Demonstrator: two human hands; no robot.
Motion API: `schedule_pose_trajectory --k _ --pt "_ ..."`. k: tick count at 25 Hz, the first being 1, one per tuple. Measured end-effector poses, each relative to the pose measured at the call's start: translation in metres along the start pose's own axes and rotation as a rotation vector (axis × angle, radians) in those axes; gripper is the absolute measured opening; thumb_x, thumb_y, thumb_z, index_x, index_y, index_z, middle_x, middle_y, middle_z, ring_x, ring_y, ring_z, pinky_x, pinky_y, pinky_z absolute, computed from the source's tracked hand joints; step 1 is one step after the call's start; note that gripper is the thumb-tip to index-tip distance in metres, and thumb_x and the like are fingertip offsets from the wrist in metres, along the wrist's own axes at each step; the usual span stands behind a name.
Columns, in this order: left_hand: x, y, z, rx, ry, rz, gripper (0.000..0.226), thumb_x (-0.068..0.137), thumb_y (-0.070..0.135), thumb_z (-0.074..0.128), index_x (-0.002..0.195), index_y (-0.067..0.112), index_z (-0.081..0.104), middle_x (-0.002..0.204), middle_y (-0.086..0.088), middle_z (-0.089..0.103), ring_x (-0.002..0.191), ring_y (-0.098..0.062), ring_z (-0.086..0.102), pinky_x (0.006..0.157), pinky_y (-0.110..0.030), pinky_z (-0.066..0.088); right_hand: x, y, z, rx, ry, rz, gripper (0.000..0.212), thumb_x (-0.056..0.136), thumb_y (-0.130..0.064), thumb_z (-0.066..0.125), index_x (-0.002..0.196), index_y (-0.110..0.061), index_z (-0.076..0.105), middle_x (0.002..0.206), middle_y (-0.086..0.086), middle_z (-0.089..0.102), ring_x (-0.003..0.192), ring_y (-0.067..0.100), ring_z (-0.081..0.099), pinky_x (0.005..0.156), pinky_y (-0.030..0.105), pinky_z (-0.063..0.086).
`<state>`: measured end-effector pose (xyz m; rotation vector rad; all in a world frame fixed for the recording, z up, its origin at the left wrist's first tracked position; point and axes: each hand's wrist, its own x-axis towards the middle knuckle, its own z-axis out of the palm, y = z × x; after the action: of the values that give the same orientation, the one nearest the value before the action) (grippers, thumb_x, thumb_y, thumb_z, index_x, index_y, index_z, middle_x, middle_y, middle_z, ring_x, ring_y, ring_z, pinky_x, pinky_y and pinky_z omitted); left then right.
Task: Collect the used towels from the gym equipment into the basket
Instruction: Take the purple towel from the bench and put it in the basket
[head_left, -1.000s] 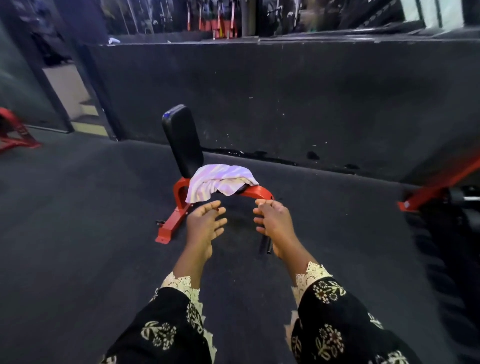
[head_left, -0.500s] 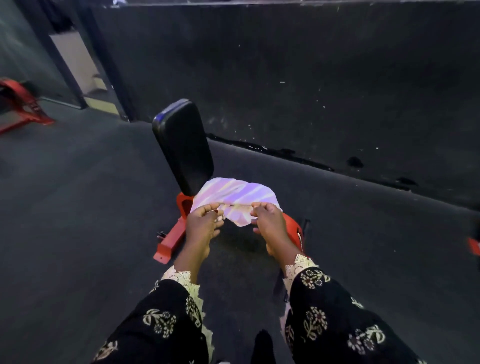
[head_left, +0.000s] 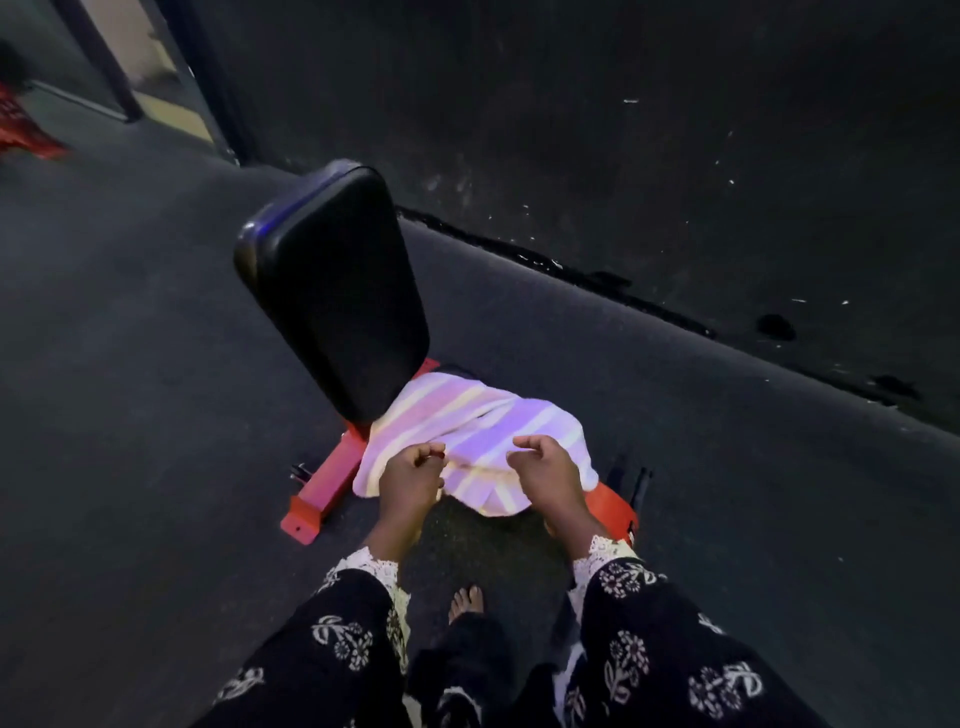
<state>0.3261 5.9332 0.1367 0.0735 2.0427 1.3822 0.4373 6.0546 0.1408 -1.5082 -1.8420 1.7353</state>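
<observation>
A lilac and cream striped towel lies draped over the seat of a low bench with a red frame and an upright black back pad. My left hand pinches the towel's near edge on the left side. My right hand has its fingers curled on the fabric a little to the right. Both hands rest on top of the towel, which still lies on the seat. No basket is in view.
A dark wall runs behind the bench, close on the right. Dark rubber floor spreads to the left. Another piece of red equipment stands at the far left near a lit doorway. My bare foot is just below the bench.
I have come closer to the bench and look more steeply down. My hands went from open and reaching to closed on the towel's near part.
</observation>
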Motion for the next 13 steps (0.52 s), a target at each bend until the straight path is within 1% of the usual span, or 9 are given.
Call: schedule_pose_trajectory --k 2,3,4,6,7,9,10,11,13 --pt "0.045 -0.001 0.007 0.162 -0.004 0.034 0.019 0.093 0.018 0.056 0.107 0.012 0.068 0.109 -0.010 0.071 0.087 -0.021 0.064 0.075 -0.031 0.050 0.042 -0.001 0.004 -0.094 -0.037 0.007 0.030 0.085 -0.023 0.065 0.115 -0.020 0.062 0.112 0.001 0.065 0.099 0.014 0.060 0.081 0.027 0.045" --pt "0.065 -0.002 0.011 0.246 -0.008 0.047 0.022 0.092 0.019 0.059 0.110 0.013 0.068 0.113 -0.008 0.070 0.097 -0.022 0.065 0.084 -0.032 0.049 0.062 0.000 0.006 -0.144 -0.054 0.002 0.033 0.085 -0.023 0.066 0.117 -0.020 0.061 0.117 0.001 0.064 0.106 0.014 0.058 0.085 0.027 0.044" --pt "0.081 -0.003 0.015 0.318 -0.010 0.055 0.026 0.090 0.020 0.061 0.114 0.013 0.068 0.117 -0.007 0.069 0.106 -0.022 0.063 0.088 -0.030 0.047 0.078 0.000 0.008 -0.196 -0.066 -0.008 0.036 0.084 -0.023 0.067 0.119 -0.019 0.060 0.122 0.001 0.062 0.112 0.016 0.056 0.087 0.027 0.043" --pt "0.109 -0.003 0.025 0.431 -0.024 0.078 0.032 0.088 0.022 0.065 0.119 0.011 0.065 0.123 -0.006 0.065 0.111 -0.023 0.062 0.087 -0.025 0.043 0.107 0.001 0.013 -0.304 -0.087 -0.031 0.043 0.084 -0.023 0.069 0.125 -0.019 0.057 0.128 0.002 0.059 0.120 0.019 0.053 0.091 0.026 0.041" --pt "0.123 -0.004 0.031 0.480 -0.035 0.095 0.035 0.087 0.021 0.066 0.120 0.011 0.063 0.124 -0.007 0.065 0.112 -0.024 0.061 0.088 -0.025 0.043 0.121 0.004 0.017 -0.365 -0.101 -0.036 0.048 0.083 -0.023 0.070 0.128 -0.019 0.056 0.131 0.003 0.058 0.122 0.020 0.052 0.094 0.026 0.041" --pt "0.148 -0.010 0.042 0.579 -0.071 0.157 0.044 0.083 0.019 0.069 0.125 0.011 0.059 0.128 -0.009 0.062 0.120 -0.025 0.056 0.097 -0.029 0.040 0.148 0.012 0.026 -0.538 -0.148 -0.055 0.060 0.081 -0.027 0.072 0.136 -0.021 0.049 0.140 0.005 0.051 0.129 0.024 0.047 0.102 0.032 0.040" --pt "0.161 -0.016 0.048 0.636 -0.093 0.179 0.052 0.081 0.021 0.072 0.130 0.012 0.056 0.133 -0.010 0.058 0.124 -0.026 0.052 0.102 -0.030 0.037 0.163 0.018 0.031 -0.653 -0.183 -0.060 0.068 0.080 -0.031 0.072 0.141 -0.024 0.042 0.147 0.006 0.044 0.135 0.027 0.040 0.106 0.036 0.038" --pt "0.175 -0.023 0.053 0.702 -0.112 0.180 0.062 0.079 0.026 0.074 0.135 0.015 0.050 0.139 -0.010 0.051 0.128 -0.027 0.047 0.105 -0.032 0.036 0.178 0.024 0.036 -0.769 -0.220 -0.061 0.078 0.079 -0.036 0.073 0.146 -0.029 0.034 0.154 0.006 0.032 0.142 0.030 0.030 0.109 0.041 0.035" --pt "0.197 -0.039 0.061 0.865 -0.155 0.125 0.087 0.073 0.039 0.077 0.146 0.025 0.033 0.153 -0.009 0.030 0.138 -0.032 0.031 0.107 -0.042 0.036 0.203 0.036 0.044 -0.958 -0.278 -0.045 0.096 0.076 -0.040 0.075 0.151 -0.039 0.015 0.163 0.003 0.003 0.148 0.036 0.008 0.111 0.054 0.028"
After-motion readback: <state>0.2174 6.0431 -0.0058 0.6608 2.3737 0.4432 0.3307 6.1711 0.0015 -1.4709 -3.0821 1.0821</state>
